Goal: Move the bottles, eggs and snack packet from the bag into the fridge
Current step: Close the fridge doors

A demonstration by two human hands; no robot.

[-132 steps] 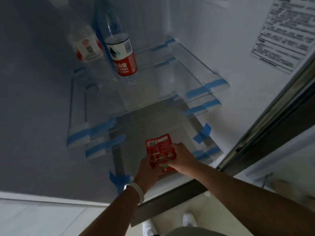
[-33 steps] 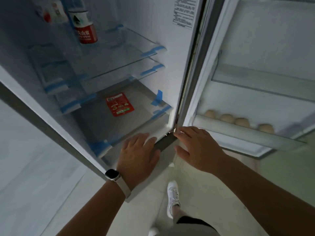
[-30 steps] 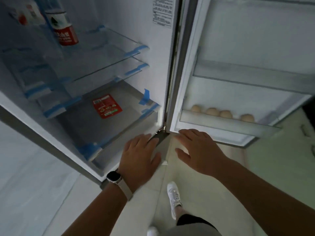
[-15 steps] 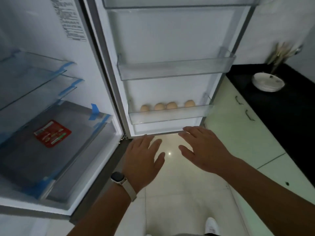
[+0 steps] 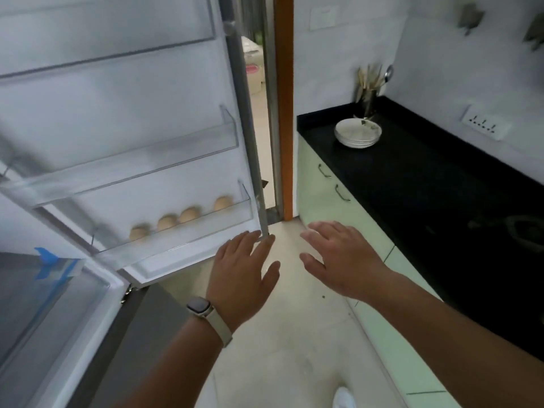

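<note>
Head view: four eggs [image 5: 190, 214] line the door shelf [image 5: 206, 228], the row climbing rightward; left hand [image 5: 241, 275] and right hand [image 5: 341, 260] hover, fingers [image 5: 235, 245] spread, empty.

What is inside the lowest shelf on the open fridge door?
Four eggs sit in a row in the lowest door shelf, visible through its clear front wall. That wall blurs their undersides, so whether a tray holds them cannot be told.

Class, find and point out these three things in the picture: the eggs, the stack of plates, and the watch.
eggs [image 5: 188, 214]: head view, on the shell of the third egg from the left.
stack of plates [image 5: 356, 131]: head view, on the inside of the top plate.
watch [image 5: 197, 305]: head view, on its screen.
</note>
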